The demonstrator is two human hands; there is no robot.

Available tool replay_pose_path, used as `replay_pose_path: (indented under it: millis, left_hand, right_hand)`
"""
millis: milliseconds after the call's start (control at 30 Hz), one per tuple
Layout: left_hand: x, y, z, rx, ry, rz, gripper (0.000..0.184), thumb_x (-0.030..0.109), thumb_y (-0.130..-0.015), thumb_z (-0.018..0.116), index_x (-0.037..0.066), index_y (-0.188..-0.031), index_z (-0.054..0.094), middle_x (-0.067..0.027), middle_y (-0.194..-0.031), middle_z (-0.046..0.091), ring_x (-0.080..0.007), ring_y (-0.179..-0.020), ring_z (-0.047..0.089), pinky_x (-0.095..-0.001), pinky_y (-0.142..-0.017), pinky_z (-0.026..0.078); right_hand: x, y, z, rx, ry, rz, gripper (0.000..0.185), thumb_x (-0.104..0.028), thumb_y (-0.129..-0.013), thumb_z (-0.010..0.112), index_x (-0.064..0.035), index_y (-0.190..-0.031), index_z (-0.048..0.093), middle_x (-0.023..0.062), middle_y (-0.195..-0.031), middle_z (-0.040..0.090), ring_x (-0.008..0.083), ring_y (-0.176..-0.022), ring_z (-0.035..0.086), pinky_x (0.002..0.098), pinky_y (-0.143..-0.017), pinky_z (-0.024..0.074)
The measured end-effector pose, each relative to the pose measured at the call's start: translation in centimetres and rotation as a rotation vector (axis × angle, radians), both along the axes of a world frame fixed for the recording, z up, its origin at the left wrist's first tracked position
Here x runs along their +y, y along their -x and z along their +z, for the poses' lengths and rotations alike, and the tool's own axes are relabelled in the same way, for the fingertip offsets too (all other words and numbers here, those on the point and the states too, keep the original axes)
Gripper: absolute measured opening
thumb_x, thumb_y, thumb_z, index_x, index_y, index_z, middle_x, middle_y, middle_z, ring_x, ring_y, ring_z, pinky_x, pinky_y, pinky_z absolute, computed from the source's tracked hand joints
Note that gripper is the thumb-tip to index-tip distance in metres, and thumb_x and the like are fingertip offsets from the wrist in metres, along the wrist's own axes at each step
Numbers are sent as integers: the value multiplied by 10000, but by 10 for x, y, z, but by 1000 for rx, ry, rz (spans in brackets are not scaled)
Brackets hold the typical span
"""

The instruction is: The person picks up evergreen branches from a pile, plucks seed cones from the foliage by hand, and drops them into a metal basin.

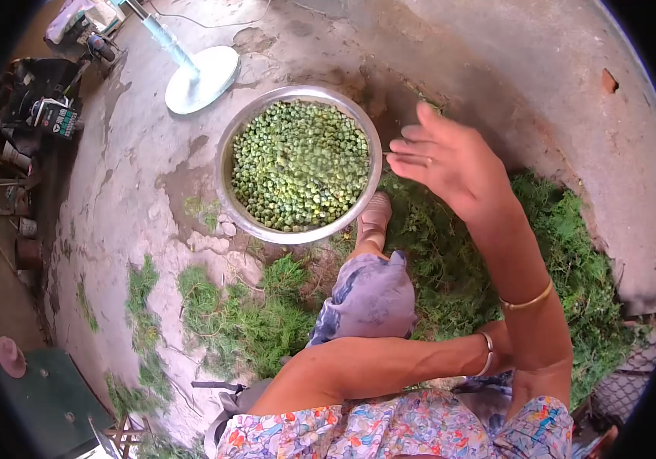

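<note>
A person's right hand (450,157) is hovering palm-sideways just beside a wide metal basin (288,236), to the right of its rim; its fingers are spreading loosely and it is grasping nothing visible. The basin is sitting on the concrete floor (133,168) ahead of the person, and small round green pods (301,164) are filling it, those near the middle looking blurred. The left arm is reaching across the body, a silver bangle circling its wrist; the left hand (503,343) is mostly hiding behind the right arm, so its grip cannot be told. One shoe (376,212) is showing just below the basin, and leafy green cuttings (263,314) are lying around the person. A white round stand base (207,80) is standing beyond.
</note>
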State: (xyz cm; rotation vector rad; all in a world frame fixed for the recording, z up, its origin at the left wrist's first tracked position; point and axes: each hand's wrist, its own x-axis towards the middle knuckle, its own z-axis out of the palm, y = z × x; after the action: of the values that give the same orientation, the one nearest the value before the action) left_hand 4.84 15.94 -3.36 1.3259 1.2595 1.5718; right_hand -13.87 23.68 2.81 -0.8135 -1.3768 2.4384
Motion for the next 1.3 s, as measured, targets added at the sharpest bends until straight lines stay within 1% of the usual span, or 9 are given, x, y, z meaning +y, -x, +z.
replay_pose_path:
  millis: [67, 167, 300, 533, 667, 733, 1067, 1233, 1300]
  left_hand:
    - [7, 2, -2, -101, 16, -15, 238, 177, -817, 513, 105, -991, 658, -81, -971, 672, -279, -894, 643, -348, -710, 530]
    - [24, 5, -7, 324, 199, -437, 287, 197, -821, 567, 81, -1081, 601, -136, -1130, 600, -298, -1028, 579, -362, -867, 475]
    - [24, 15, -6, 938, 232, -607, 163, 144, -746, 570, 83, -852, 679, -109, -853, 671, -282, -760, 666, -397, -613, 537]
    - [11, 38, -62, 1111, 325, -666, 87, 107, -655, 647, 49, -720, 651, -152, -754, 642, -327, -750, 649, -425, -609, 529]
    - [-17, 50, -124, 1078, 484, -1286, 348, 235, -622, 731, 35, -895, 651, -180, -818, 649, -380, -834, 624, -416, -714, 525]
    - [-18, 50, -129, 1129, 693, -1258, 345, 257, -638, 721, 1, -853, 637, -226, -881, 640, -377, -901, 617, -426, -774, 513]
    - [82, 2, -237, 1129, 655, -706, 290, 201, -667, 671, 1, -866, 603, -236, -838, 616, -417, -821, 590, -457, -727, 485]
    - [128, -60, -275, 776, 549, -124, 226, 126, -700, 659, -61, -780, 562, -275, -792, 609, -417, -749, 612, -460, -700, 489]
    - [153, -66, -301, 526, 625, -121, 239, 143, -721, 672, -62, -790, 570, -243, -753, 612, -371, -683, 611, -438, -640, 485]
  right_hand:
    - [16, -31, -12, 39, -65, 124, 474, -297, -827, 665, 89, -1054, 508, 224, -1008, 590, 337, -972, 583, 459, -873, 474]
    - [37, -87, -25, -137, -26, 38, 360, -251, -839, 649, 45, -1016, 546, 206, -975, 606, 314, -915, 612, 427, -814, 511]
    - [64, -170, -34, -246, 68, -167, 244, -196, -827, 653, 4, -945, 581, 175, -920, 633, 290, -869, 630, 391, -758, 531]
    - [81, -290, -45, -228, 127, -426, 219, -188, -826, 657, 0, -918, 594, 156, -875, 647, 277, -826, 638, 339, -683, 526]
    - [87, -322, -45, -170, 141, -490, 196, -145, -842, 623, 37, -898, 574, 168, -848, 632, 253, -777, 634, 319, -654, 524]
    - [92, -339, -46, -127, 162, -524, 201, -149, -843, 620, 37, -904, 577, 164, -847, 632, 250, -779, 633, 317, -657, 522]
    - [97, -396, -23, -5, 105, -668, 308, -242, -853, 607, 44, -969, 610, 144, -858, 642, 229, -799, 621, 297, -661, 487]
    - [97, -414, -24, 18, 128, -718, 309, -232, -866, 584, 61, -964, 605, 145, -842, 636, 220, -781, 614, 307, -651, 488]
    - [100, -421, -26, 38, 123, -741, 306, -225, -868, 580, 65, -963, 604, 144, -837, 634, 218, -775, 613, 307, -647, 489]
